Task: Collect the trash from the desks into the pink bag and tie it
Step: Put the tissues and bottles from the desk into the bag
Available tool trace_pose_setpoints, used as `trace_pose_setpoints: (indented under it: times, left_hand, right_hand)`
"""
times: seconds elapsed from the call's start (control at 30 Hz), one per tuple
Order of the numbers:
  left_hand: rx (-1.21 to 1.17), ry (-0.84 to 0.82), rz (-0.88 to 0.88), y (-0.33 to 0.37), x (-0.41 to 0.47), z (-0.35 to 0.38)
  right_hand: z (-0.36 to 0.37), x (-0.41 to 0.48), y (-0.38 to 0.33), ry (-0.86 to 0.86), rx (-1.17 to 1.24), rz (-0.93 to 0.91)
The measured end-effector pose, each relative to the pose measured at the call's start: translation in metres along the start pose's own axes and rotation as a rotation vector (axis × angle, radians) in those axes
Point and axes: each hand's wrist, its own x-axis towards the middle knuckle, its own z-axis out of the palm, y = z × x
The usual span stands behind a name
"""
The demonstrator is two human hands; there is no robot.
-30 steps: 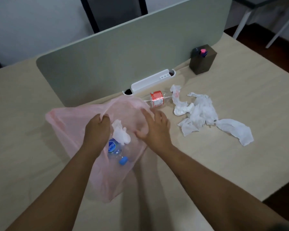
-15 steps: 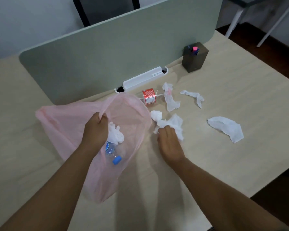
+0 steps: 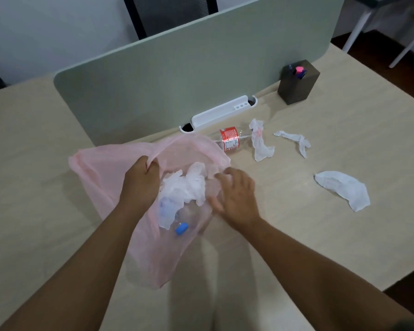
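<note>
The pink bag [image 3: 101,177] lies open on the desk. My left hand [image 3: 140,185] grips its rim and holds the mouth up. Inside lie crumpled white tissues [image 3: 187,185] and a clear bottle with a blue cap [image 3: 181,228]. My right hand [image 3: 237,199] is at the bag's right edge with fingers spread, touching the bag and the tissues in it. A clear bottle with a red label [image 3: 230,139] lies just behind the bag. Three white tissues remain on the desk: one by the bottle [image 3: 259,142], one further right [image 3: 294,139], one at the right [image 3: 342,189].
A grey-green divider panel [image 3: 189,75] runs along the back of the desk, with a white cable tray [image 3: 220,111] at its foot. A dark pen holder [image 3: 298,83] stands at the back right. The desk's front right edge [image 3: 397,280] drops off to dark floor.
My right hand gathered a clump of tissues from the desk and moved it left into the bag. The left hand kept holding the bag's rim.
</note>
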Motion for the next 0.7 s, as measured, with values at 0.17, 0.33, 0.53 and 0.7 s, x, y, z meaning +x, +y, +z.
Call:
trace_pose_setpoints:
  times: [0.17, 0.33, 0.53, 0.7]
  left_hand:
    - [0.046, 0.105, -0.064, -0.025, 0.009, -0.026]
    - [0.043, 0.095, -0.057, -0.037, 0.004, -0.037]
    - [-0.028, 0.088, -0.056, -0.028, 0.007, -0.034]
    - [-0.089, 0.033, -0.045, -0.014, 0.003, -0.023]
  right_hand:
    - [0.023, 0.033, 0.025, -0.204, -0.079, 0.228]
    - [0.036, 0.052, 0.018, -0.463, -0.107, -0.056]
    - [0.038, 0.031, 0.037, -0.257, -0.017, 0.085]
    - [-0.003, 0.005, 0.026, -0.026, 0.253, 0.286]
